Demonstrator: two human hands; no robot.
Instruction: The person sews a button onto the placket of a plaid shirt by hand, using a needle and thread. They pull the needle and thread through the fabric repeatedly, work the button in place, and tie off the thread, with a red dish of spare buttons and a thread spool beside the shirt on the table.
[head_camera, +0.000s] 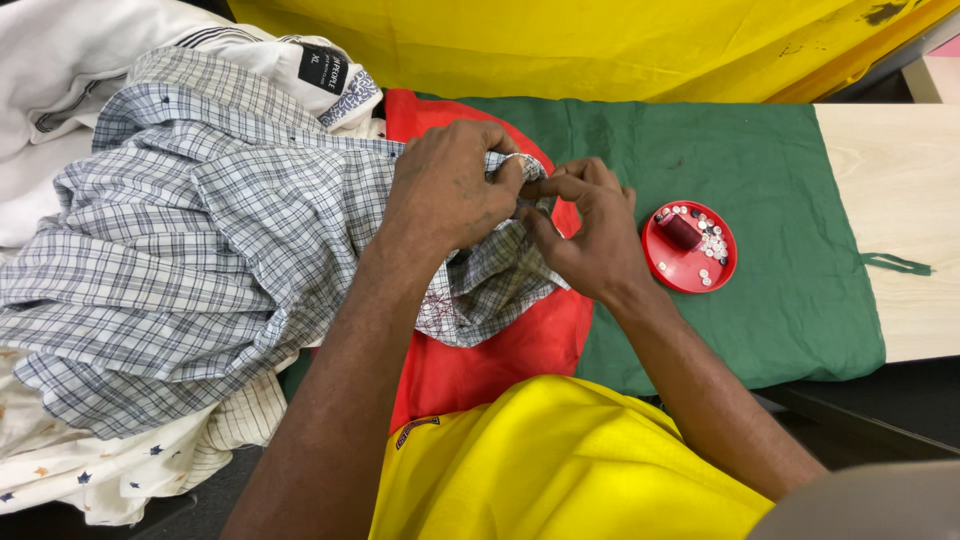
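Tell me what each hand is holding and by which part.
Both hold the checked shirt: left hand grips a bunched fold near its edge; right hand pinches the same spot. Whether a needle is held cannot be told.

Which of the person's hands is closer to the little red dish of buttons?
The right hand. It pinches the checked shirt just left of the red dish, apart from it. The left hand grips the shirt farther away, beyond the right.

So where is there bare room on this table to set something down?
Bare green cloth lies around the red dish, and bare wood to its right. The side left of the hands is crowded with the checked shirt and piled clothes.
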